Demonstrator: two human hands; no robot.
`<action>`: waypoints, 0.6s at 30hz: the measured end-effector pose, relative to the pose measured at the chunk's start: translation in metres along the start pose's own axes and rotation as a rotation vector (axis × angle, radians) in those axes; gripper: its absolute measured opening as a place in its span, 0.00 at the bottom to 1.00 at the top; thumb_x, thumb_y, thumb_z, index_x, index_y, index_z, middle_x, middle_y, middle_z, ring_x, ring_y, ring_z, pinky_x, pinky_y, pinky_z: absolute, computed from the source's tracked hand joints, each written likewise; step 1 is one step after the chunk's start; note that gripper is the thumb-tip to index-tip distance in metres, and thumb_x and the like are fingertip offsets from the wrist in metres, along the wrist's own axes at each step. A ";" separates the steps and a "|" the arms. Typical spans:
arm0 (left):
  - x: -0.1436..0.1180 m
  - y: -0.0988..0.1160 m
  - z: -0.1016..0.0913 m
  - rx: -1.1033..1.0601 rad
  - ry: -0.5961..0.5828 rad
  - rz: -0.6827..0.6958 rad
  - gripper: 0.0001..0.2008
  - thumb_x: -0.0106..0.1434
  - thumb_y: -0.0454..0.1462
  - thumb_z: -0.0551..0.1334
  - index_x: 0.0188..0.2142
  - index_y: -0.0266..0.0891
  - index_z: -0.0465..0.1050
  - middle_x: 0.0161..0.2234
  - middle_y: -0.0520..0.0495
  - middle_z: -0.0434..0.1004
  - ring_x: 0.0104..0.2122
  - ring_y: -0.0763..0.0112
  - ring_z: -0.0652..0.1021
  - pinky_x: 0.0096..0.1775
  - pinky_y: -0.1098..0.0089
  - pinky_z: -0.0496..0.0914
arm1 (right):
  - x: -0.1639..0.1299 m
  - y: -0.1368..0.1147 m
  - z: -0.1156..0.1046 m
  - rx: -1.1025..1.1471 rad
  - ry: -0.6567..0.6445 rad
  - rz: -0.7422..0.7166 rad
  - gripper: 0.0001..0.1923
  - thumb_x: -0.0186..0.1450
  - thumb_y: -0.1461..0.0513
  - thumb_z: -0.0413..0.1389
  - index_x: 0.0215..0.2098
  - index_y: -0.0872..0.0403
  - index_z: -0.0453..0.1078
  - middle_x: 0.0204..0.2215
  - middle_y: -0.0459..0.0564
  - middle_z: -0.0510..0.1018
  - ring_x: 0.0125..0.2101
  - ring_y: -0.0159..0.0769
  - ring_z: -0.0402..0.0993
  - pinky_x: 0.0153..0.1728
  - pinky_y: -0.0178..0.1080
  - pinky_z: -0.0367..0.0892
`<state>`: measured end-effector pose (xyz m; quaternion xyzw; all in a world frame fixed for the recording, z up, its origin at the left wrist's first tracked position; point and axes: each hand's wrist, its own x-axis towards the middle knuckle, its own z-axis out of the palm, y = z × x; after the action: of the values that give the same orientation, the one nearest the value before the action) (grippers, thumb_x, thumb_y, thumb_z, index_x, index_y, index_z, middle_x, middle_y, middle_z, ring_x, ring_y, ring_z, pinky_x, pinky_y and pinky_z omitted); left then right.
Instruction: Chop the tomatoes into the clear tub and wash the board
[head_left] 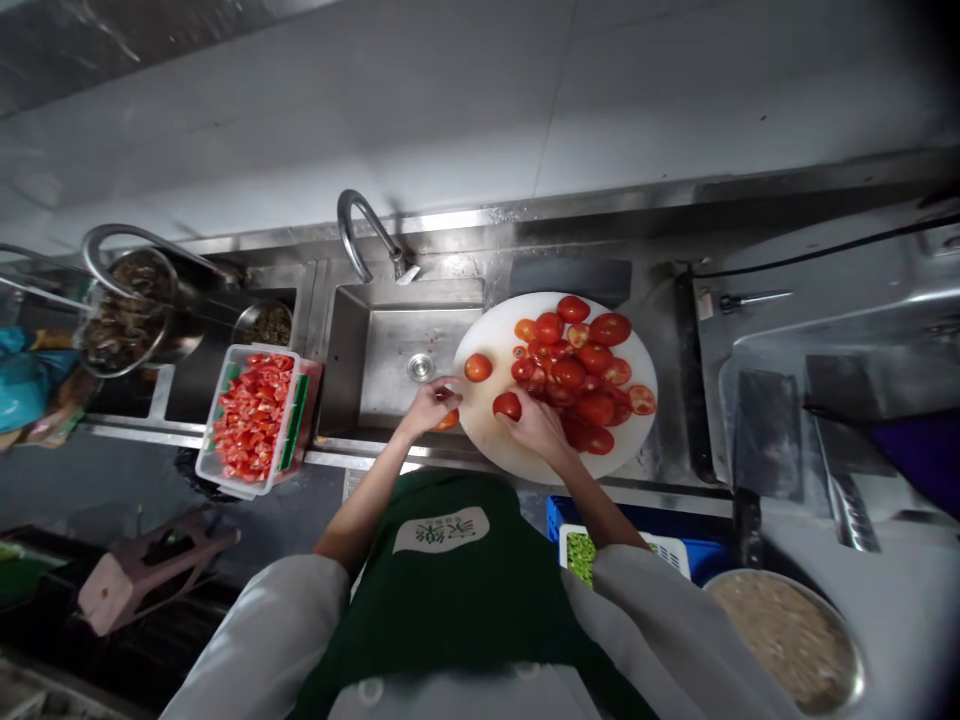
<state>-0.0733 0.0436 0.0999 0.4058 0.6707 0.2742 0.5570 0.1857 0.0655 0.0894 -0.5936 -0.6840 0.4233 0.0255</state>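
My left hand [430, 408] is closed around a tomato piece [448, 420] at the left edge of the round white cutting board [487, 450], over the sink's near right corner. Over the board, my right hand [538, 425] has its fingers on another red tomato [507, 405]. A single tomato [478, 368] sits apart on the board's left side. Halved tomatoes [581, 370] lie heaped across the right half, some with the cut face up. No knife shows in either hand.
A clear plastic tub of chopped tomato [255, 415] stands left of the steel sink [397, 350], below a curved faucet [367, 225]. A cleaver [844, 480] lies at right. A pan [795, 640] and a white basket [671, 552] with green pieces are near the front right.
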 end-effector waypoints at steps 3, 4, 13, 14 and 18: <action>0.012 0.007 -0.006 0.257 0.024 0.057 0.33 0.64 0.38 0.68 0.69 0.40 0.70 0.51 0.39 0.80 0.43 0.61 0.82 0.52 0.59 0.76 | 0.000 -0.012 0.015 -0.292 -0.048 0.003 0.31 0.71 0.55 0.60 0.70 0.49 0.65 0.60 0.62 0.74 0.55 0.54 0.76 0.52 0.48 0.71; 0.017 0.013 -0.003 0.366 0.010 0.091 0.38 0.64 0.38 0.69 0.72 0.43 0.66 0.57 0.37 0.77 0.47 0.58 0.82 0.55 0.57 0.75 | 0.001 -0.015 0.018 -0.343 -0.063 0.003 0.33 0.71 0.55 0.60 0.72 0.48 0.62 0.62 0.64 0.70 0.57 0.55 0.75 0.52 0.47 0.71; 0.069 0.050 0.046 0.757 -0.092 0.031 0.38 0.61 0.31 0.68 0.71 0.43 0.68 0.65 0.31 0.67 0.54 0.45 0.80 0.58 0.50 0.73 | 0.008 -0.017 0.022 -0.438 -0.139 0.012 0.34 0.74 0.52 0.57 0.75 0.48 0.57 0.65 0.64 0.65 0.63 0.55 0.68 0.54 0.46 0.71; 0.069 0.047 0.040 0.609 -0.103 0.055 0.38 0.60 0.31 0.68 0.70 0.42 0.69 0.63 0.33 0.71 0.53 0.48 0.81 0.57 0.52 0.74 | 0.008 -0.015 0.023 -0.434 -0.142 0.003 0.34 0.74 0.52 0.57 0.75 0.47 0.57 0.65 0.64 0.65 0.63 0.55 0.68 0.54 0.46 0.71; 0.045 0.034 0.007 -0.198 -0.263 0.042 0.41 0.60 0.41 0.73 0.71 0.44 0.65 0.56 0.38 0.78 0.40 0.59 0.84 0.45 0.59 0.81 | 0.002 -0.013 0.019 -0.383 -0.147 -0.019 0.37 0.74 0.52 0.58 0.77 0.46 0.54 0.66 0.63 0.66 0.63 0.56 0.69 0.55 0.49 0.70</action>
<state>-0.0603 0.0984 0.1026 0.3952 0.5531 0.2950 0.6715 0.1645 0.0578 0.0846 -0.5486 -0.7575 0.3274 -0.1342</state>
